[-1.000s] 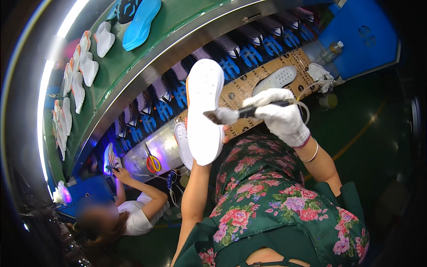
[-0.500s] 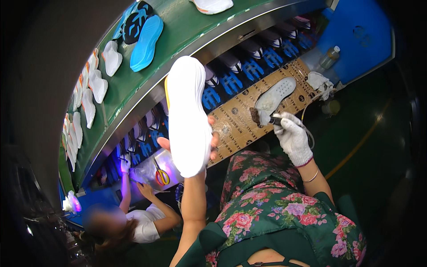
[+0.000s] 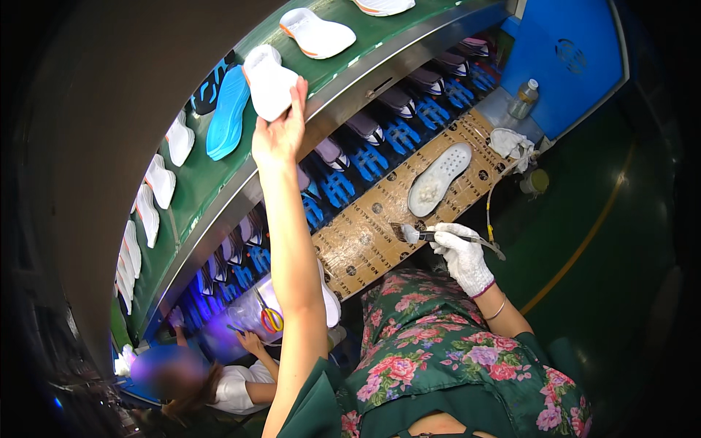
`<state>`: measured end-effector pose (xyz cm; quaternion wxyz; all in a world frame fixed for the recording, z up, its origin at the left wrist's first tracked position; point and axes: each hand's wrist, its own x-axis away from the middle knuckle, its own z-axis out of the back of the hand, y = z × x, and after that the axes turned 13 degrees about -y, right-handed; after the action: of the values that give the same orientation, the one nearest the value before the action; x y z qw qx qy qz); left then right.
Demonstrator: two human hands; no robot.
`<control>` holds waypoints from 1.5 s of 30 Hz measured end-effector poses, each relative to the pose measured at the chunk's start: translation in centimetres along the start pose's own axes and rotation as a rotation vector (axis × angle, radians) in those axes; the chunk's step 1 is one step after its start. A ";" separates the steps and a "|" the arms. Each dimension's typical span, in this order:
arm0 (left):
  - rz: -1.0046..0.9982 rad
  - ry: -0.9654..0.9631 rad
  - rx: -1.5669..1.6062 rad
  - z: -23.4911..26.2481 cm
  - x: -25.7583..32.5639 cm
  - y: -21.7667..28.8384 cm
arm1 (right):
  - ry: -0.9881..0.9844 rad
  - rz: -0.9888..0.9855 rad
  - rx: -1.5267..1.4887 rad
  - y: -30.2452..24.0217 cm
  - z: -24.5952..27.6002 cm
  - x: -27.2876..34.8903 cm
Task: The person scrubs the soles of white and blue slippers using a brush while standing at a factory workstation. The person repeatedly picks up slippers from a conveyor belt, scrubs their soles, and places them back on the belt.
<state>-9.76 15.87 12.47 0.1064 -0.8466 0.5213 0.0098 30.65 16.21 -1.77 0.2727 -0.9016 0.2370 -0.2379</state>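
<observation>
The bare left hand [image 3: 280, 131] is stretched up to the curved green conveyor belt [image 3: 219, 182], its fingers spread loosely around the near edge of a white foam shoe sole [image 3: 268, 82] lying on that belt; thumb and fingertips touch the sole rather than clamp it. Just beside the sole, further along the belt, lies a bright blue sole [image 3: 227, 112], and past it the other way an orange-trimmed white sole [image 3: 317, 33]. Below the belt, over a brown printed cardboard sheet [image 3: 365, 241], the white-gloved right hand [image 3: 461, 254] is closed around a small glue brush [image 3: 409, 233]. A white perforated sole [image 3: 439, 179] rests on that cardboard.
</observation>
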 end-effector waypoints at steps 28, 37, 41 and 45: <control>-0.777 -0.379 -3.329 -2.5 -1.5 -0.7 | 0.025 -0.051 0.248 1.3 -0.2 -0.9; -0.585 -0.118 -3.072 -3.1 -1.8 -0.6 | 0.006 -0.069 0.272 1.4 -0.2 -0.7; -0.612 0.077 -2.972 -4.2 -1.6 2.3 | 0.003 -0.065 0.265 1.6 0.5 -0.7; -0.555 0.386 -3.489 -5.7 -1.0 8.9 | -0.011 -0.078 0.282 1.7 0.4 -0.6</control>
<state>-18.67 11.80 16.67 0.8892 0.0095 0.2344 -0.3928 29.87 15.40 -3.25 0.3885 -0.8641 0.1646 -0.2744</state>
